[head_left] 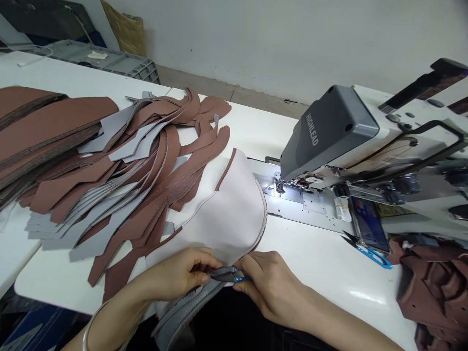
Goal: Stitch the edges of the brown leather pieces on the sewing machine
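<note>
Working blue-handled snips at the near edge of a pale panel.
Right hand grasping snips, blades by the left hand, which pinches panel edge. Panel at 12 o'clock from snips, on white tabletop. Sewing machine at 1 o'clock, brown strips piled at 10 to 11, second blue snips lying at 3.

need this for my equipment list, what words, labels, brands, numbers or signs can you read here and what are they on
"HIGHLEAD": on the dark grey cover of the sewing machine.
Yellow strip beneath the machine's arm: any print is too small and blurred to read.
</note>
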A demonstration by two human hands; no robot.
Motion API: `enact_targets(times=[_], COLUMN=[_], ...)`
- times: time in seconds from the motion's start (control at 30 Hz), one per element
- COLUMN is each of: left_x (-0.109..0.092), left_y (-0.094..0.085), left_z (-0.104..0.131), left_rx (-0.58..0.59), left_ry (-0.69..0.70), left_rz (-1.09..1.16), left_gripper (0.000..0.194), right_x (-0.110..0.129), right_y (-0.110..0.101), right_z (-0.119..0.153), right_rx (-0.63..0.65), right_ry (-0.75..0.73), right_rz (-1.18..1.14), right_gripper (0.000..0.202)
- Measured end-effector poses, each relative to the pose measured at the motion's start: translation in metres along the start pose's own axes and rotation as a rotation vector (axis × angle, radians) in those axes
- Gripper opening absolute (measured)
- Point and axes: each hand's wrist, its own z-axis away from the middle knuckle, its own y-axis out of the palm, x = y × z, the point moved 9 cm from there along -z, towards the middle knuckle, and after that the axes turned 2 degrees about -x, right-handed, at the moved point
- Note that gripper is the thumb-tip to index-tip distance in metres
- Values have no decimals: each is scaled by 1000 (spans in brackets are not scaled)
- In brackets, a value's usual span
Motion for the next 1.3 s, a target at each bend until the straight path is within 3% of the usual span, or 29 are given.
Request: enact_targets(times=[0.33,0.63,0.93,1.03,1.1,1.23,1.3], left_x=[3,-7,5,8,8,2,-1], left_y=[1,7,10,10,8,5,14], left_z=[2,1,-1,1,4,11,11], left_rx=[3,35,3,-22,-38,-115,-186], left_ry=[-13,0,-51,-84,-121,-174,-132], left_rz=[-12,-92,-134,-122,-129,-189,-257], left_gripper=[39,41,43,42,42,44,51], right_x=[-3,-2,-8,-18,-37,-106,-131], right_y=[3,13,8,3,-8,-52,-71], right_z=[3,1,7,17,32,105,145], right_rx=[-51,67,-9,-96,-229,-649,-774], right_ry=[20,63,102,149,203,479,581], right_rz=[-1,128,-47,-167,-199,-18,147], right_gripper=[6,12,8,12,22,43,53])
